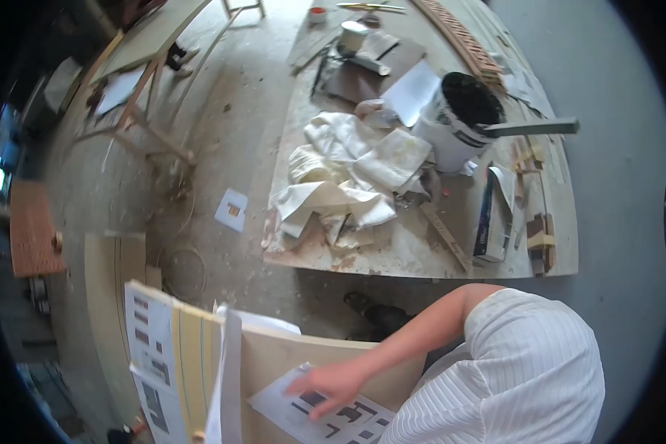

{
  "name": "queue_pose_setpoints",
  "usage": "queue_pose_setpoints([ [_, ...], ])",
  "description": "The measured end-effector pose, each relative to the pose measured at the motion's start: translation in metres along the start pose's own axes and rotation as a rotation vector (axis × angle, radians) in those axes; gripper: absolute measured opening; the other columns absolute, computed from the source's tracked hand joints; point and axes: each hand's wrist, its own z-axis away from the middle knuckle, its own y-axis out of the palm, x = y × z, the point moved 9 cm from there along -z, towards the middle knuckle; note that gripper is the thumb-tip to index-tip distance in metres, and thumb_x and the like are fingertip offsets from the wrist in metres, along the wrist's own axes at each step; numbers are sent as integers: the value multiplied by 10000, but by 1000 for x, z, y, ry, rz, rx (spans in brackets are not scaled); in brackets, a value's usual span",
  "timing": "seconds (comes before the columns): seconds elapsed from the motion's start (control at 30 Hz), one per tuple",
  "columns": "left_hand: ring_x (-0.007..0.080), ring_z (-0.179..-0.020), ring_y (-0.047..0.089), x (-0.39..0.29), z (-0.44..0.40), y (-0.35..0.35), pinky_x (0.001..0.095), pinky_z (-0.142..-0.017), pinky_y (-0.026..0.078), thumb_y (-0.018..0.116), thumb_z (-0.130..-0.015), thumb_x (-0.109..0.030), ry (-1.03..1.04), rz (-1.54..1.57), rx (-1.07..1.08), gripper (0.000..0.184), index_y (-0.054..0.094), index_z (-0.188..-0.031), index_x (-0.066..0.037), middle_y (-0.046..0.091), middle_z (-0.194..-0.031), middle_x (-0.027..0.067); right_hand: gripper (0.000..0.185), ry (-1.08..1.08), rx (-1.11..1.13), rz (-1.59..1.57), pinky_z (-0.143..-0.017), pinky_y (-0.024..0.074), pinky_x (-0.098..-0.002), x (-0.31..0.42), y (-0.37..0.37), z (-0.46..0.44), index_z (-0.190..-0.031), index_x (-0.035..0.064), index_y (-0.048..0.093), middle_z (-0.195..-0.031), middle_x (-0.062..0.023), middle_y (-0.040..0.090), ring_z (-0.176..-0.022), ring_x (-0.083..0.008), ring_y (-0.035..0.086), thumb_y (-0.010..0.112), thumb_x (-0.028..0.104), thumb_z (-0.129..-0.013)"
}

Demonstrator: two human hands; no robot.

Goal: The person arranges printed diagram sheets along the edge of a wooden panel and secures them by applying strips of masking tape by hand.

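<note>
My right hand (329, 388) reaches in from the right, slightly blurred, with its fingers apart and holding nothing. It is over a printed sheet (281, 399) with dark block shapes; whether the fingertips touch the paper I cannot tell. The sheet lies against a pale wooden board (274, 355). Left of the board, a white upright sheet (228, 370) stands beside a yellowish striped panel (192, 348). More printed pages (149, 337) are fixed to the panel's left side. My left hand does not show clearly anywhere.
Ahead stands a worktable (311, 259) bearing crumpled cream cloths (340, 140), a white bucket (444, 140) with dark contents, a narrow box (496, 214) and wood strips. A printed paper (231, 209) lies on the floor. Another table (155, 33) stands far left.
</note>
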Motion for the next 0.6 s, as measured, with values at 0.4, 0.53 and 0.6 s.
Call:
queue_pose_setpoints([
  [0.4, 468, -1372, 570, -33, 56, 70, 506, -1129, 493, 539, -745, 115, 342, -104, 300, 476, 711, -1185, 54, 641, -1414, 261, 213, 315, -474, -425, -811, 568, -324, -31, -131, -29, -1201, 6, 712, -1066, -53, 753, -933, -141, 713, 709, 89, -1005],
  [0.53, 409, -1387, 573, 23, 44, 41, 463, -1150, 480, 469, -770, 171, 204, -74, 242, 537, 706, -1233, 40, 648, -1422, 214, 207, 430, -427, -438, -792, 589, -316, -45, -82, -54, -1196, 4, 697, -1071, -63, 751, -937, -166, 732, 702, 99, -1012],
  [0.6, 392, -1389, 573, 41, 44, 27, 452, -1145, 488, 458, -775, 193, 225, -101, 236, 567, 706, -1258, 29, 649, -1424, 196, 222, 462, -373, -407, -760, 604, -313, -51, -63, -66, -1208, -5, 695, -1058, -80, 754, -924, -172, 739, 685, 126, -1029],
])
